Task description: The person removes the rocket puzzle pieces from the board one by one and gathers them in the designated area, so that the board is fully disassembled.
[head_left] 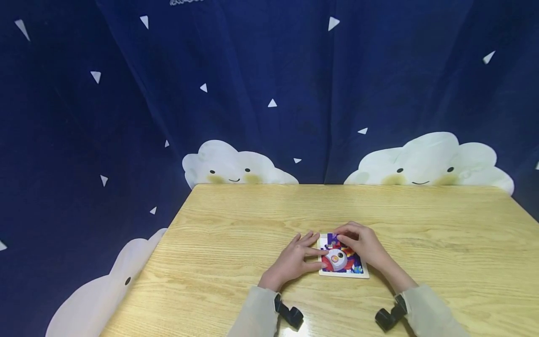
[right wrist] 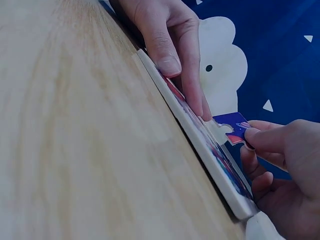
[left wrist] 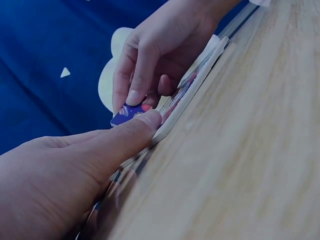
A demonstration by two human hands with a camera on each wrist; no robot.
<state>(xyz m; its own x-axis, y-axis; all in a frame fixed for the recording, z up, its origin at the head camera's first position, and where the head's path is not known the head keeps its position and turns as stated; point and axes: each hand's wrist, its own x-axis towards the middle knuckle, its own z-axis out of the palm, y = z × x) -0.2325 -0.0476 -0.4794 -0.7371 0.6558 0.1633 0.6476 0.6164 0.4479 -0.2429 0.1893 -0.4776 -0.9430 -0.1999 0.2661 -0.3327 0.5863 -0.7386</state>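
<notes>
We see the right hand (head_left: 364,244) pinching a purple puzzle piece (right wrist: 236,122) between thumb and fingertips, which close to its thickness. Just beneath those fingers lies the puzzle board (head_left: 343,274); opposite them, the left hand (head_left: 292,261) spreads nearly straight fingers, thumb touching the board.

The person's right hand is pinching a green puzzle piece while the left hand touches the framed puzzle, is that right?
Not quite, the colour is wrong: the person's right hand is pinching a mostly purple puzzle piece, as the right wrist view shows, while the left hand touches the framed puzzle.
</notes>
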